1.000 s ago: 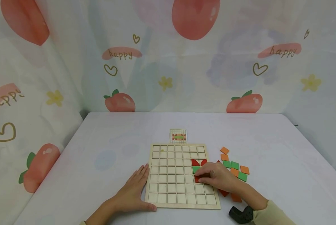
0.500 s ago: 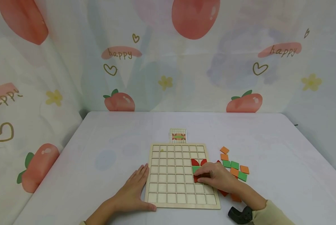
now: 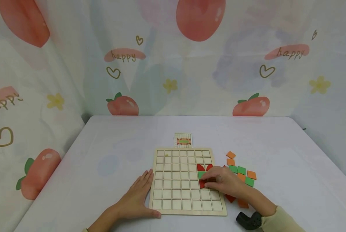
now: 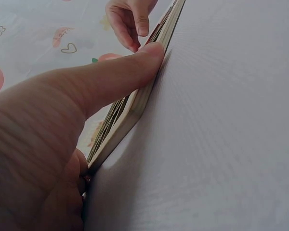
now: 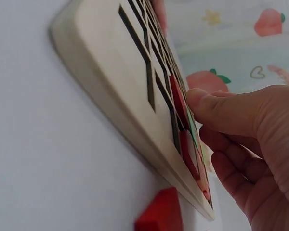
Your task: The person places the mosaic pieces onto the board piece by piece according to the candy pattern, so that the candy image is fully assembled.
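A pale wooden grid board (image 3: pixel 190 213) lies on the table. My left hand (image 3: pixel 136 196) rests along its left side with straight fingers, the thumb pressing the front left corner. My right hand (image 3: pixel 226 181) is over the board's right columns, its curled fingers and thumb pinching a red tile (image 3: pixel 202 184). In the right wrist view, the thumb tip meets this red tile (image 5: pixel 178 101), which sticks up slightly from its cell. Behind it sit a green tile (image 3: pixel 201 174) and two red rounded tiles, one left (image 3: pixel 200 167) and one right. My right hand hides the neighbouring cells.
A small pattern card (image 3: pixel 183 140) lies beyond the board's back edge. Loose orange, green and red tiles (image 3: pixel 241 170) are scattered to the right, partly under my right forearm. A curved black object (image 3: pixel 249 221) lies by the right sleeve. Printed cloth hangs behind the table.
Both hands stay almost in place. Beside my right thumb, the red tile has shifted very slightly leftward in its cell.
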The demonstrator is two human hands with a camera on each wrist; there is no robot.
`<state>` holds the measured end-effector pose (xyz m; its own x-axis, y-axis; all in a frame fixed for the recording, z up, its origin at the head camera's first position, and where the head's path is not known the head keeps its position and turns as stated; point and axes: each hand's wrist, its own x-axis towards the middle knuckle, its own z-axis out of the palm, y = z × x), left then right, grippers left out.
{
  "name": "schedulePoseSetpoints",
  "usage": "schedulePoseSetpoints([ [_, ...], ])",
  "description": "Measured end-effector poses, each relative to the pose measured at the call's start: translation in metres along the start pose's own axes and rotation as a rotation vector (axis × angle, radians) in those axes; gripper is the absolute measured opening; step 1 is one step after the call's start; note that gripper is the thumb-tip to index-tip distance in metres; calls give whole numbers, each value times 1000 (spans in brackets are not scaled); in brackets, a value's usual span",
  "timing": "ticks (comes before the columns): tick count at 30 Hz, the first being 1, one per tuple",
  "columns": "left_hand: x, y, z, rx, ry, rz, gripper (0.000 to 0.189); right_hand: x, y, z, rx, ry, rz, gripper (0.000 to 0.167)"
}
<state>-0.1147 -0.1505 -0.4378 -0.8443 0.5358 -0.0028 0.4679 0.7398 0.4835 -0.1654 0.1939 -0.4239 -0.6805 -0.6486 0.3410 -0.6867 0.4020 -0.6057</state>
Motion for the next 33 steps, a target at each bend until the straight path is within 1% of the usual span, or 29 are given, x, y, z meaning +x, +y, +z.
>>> schedulePoseSetpoints([
  [2, 0, 0, 0, 1, -1, 1, 123, -2, 1, -3, 10, -1, 64, 18],
  [5, -1, 0, 0, 5, 0, 3, 123, -5, 5, -9, 4, 33, 85, 16],
  [6, -1, 0, 0, 7, 1, 4, 123, -5, 6, -11, -10, 46, 79, 16],
  [9, 0, 0, 0, 8, 1, 3, 123, -4, 12, -16, -59, 91, -10, 18],
  [10, 0, 0, 0, 6, 0, 2, 123, -4, 14, -18, -63, 101, -25, 20],
  [13, 0, 1, 0, 0, -3, -2, 123, -6, 18, -24, -86, 135, -21, 24],
  [16, -1, 1, -1, -5, -3, -3, 123, -9, 20, -31, -111, 163, 63, 24],
  [20, -1, 1, -2, -8, -5, -3, 123, -13, 22, -39, -133, 184, 233, 21],
  [22, -1, 1, -2, -6, -5, -4, 123, -14, 24, -43, -140, 207, 301, 21],
  [24, -1, 1, -2, -4, -5, -4, 123, -16, 27, -46, -134, 237, 345, 21],
  [29, -1, 0, -2, -4, -5, -2, 123, -20, 36, -52, -142, 288, 405, 24],
  [33, -1, 1, -2, -11, -7, -3, 123, -22, 40, -57, -141, 296, 506, 32],
])
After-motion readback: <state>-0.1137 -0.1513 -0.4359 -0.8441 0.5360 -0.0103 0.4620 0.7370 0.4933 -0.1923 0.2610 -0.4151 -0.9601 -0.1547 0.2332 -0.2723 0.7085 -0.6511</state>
